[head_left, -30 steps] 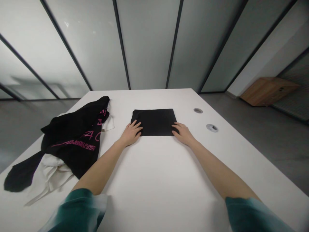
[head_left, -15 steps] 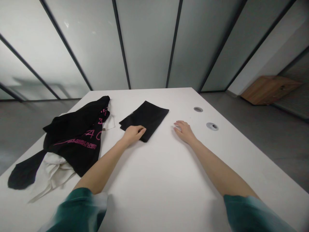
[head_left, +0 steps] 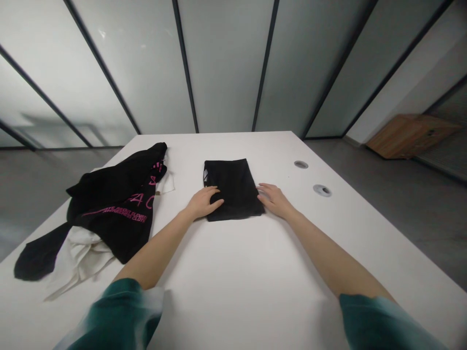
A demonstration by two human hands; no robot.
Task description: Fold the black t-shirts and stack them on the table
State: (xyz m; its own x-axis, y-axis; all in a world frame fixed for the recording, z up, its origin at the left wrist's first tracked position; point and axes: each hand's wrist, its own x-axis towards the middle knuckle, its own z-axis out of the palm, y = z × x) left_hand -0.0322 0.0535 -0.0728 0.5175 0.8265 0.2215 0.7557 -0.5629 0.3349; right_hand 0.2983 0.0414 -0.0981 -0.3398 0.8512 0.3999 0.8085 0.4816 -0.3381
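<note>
A folded black garment (head_left: 235,187) lies flat near the middle of the white table, its edges roughly square to me. My left hand (head_left: 203,201) rests on its left side, thumb and fingers apart, partly over the cloth. At the right edge, my right hand (head_left: 275,199) has its fingers stretched out, the tips touching or just beside the fabric. A small whitish patch, perhaps a label, shows at the garment's upper left edge. The garment's exact kind cannot be made out as folded.
To the left lies a loose heap with a black garment (head_left: 116,194) bearing pink lettering, over white cloth (head_left: 82,257). Two round cable holes, one open (head_left: 301,165) and one with a grey grommet (head_left: 322,190), are at the table's right. Frosted glass panels (head_left: 226,63) stand behind the table (head_left: 255,282).
The folded black garment has turned from a slant to square and shifted slightly right. My left hand has loosened from a pinch and spread; my right hand has come up to the garment's edge.
</note>
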